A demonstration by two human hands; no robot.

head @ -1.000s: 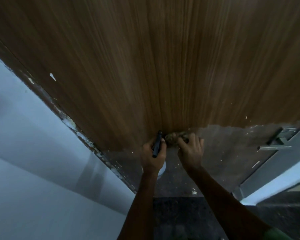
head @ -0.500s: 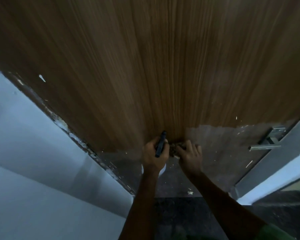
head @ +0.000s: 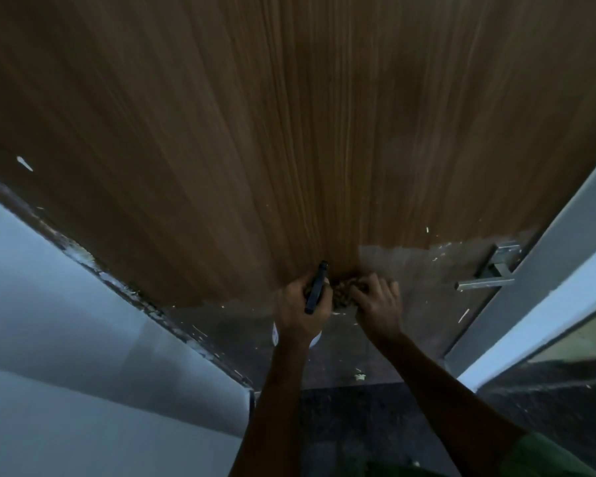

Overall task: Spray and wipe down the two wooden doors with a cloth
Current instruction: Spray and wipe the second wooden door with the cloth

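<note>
Nearest the camera, a green sleeve (head: 544, 456) covers the right upper arm at the lower right corner. Both bare forearms extend forward over the dark speckled floor (head: 375, 418).

The left hand (head: 298, 309) is curled around a spray bottle (head: 315, 290): the black spray head projects above the fingers, and part of the white body shows below the wrist. The right hand (head: 379, 308) has its fingers curled onto a bunched cloth (head: 344, 292) (mottled brown, detail blurred) and presses it against the door. The cloth sits between the two hands, touching both.

The wooden door (head: 289, 132) fills the upper frame. Its upper area is brown with vertical grain; its lower area is a duller grey-brown band with pale flecks. The two hands lie on the boundary between these areas. A metal lever handle (head: 486, 282) is mounted near the right edge of the door, well apart from the right hand.

To the left, a pale wall (head: 66, 321) meets the door along a chipped edge. To the right, a grey door frame (head: 547, 256) runs diagonally.
</note>
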